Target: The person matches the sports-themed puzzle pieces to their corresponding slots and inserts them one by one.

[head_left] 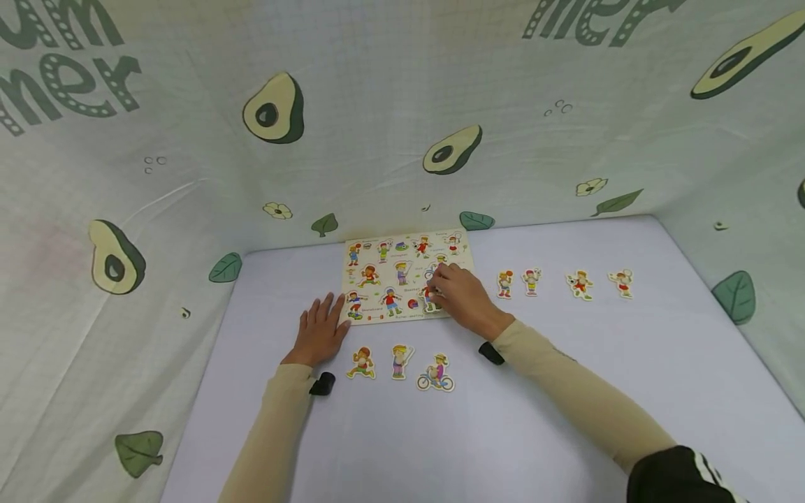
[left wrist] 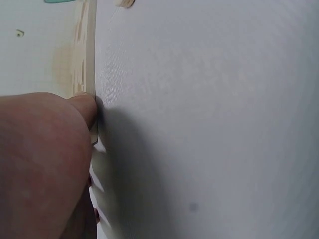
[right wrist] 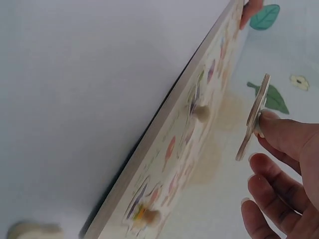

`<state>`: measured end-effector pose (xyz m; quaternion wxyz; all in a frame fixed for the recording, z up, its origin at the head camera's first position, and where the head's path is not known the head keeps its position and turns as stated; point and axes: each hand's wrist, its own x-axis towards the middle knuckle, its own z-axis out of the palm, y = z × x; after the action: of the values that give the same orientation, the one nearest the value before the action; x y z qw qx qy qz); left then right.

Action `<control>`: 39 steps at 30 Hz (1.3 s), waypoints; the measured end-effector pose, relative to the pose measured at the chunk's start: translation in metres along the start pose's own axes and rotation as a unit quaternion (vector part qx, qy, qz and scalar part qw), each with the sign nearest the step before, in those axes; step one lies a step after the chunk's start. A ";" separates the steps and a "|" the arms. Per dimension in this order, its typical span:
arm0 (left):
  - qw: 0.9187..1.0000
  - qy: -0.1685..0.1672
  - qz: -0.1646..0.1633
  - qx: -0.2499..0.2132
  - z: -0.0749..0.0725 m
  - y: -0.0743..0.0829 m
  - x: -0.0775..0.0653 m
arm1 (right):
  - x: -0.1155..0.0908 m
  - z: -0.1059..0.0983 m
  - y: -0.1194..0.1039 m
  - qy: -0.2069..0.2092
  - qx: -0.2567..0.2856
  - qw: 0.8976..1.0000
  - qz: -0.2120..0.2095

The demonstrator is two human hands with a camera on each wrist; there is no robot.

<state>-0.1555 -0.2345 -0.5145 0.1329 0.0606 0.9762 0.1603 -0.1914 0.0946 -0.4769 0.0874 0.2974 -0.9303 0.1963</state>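
A wooden peg puzzle board (head_left: 383, 284) with printed sports figures lies at the back of the table. My left hand (head_left: 318, 332) rests at its left front corner, fingers extended, and the thumb (left wrist: 85, 107) touches the board's edge in the left wrist view. With thumb and fingertips my right hand (head_left: 462, 297) pinches a knobbed puzzle piece (right wrist: 253, 119) over the board's front right part. That piece appears edge-on in the right wrist view, its picture hidden there. Two round knobs (right wrist: 201, 113) stand up from pieces sitting on the board.
In front of the board lie a runner piece (head_left: 361, 363), a bat player piece (head_left: 400, 362) and a cyclist piece (head_left: 435, 374). Several more pieces (head_left: 579, 285) lie in a row to the right. An avocado-print cloth (head_left: 365, 140) hangs behind the table.
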 end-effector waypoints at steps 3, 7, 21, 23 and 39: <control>1.000 -0.002 -0.001 0.001 0.000 -0.001 0.000 | 0.008 0.005 -0.005 -0.004 0.007 1.000 -0.007; 1.000 -0.007 -0.003 0.003 0.001 -0.002 0.000 | 0.017 0.011 -0.011 -0.007 0.013 1.000 -0.024; 1.000 0.000 -0.002 0.004 0.006 -0.002 0.003 | 0.043 0.035 -0.027 -0.045 0.001 0.998 -0.040; 1.000 -0.001 -0.004 0.008 0.004 0.001 0.001 | 0.046 0.037 -0.029 -0.052 0.003 0.998 -0.038; 1.000 0.006 0.006 -0.002 0.003 -0.003 0.003 | 0.062 0.047 -0.039 -0.093 -0.014 0.995 -0.044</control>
<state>-0.1578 -0.2357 -0.5187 0.1259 0.0653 0.9762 0.1639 -0.2210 0.0137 -0.4896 0.0136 0.3536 -0.9231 0.1509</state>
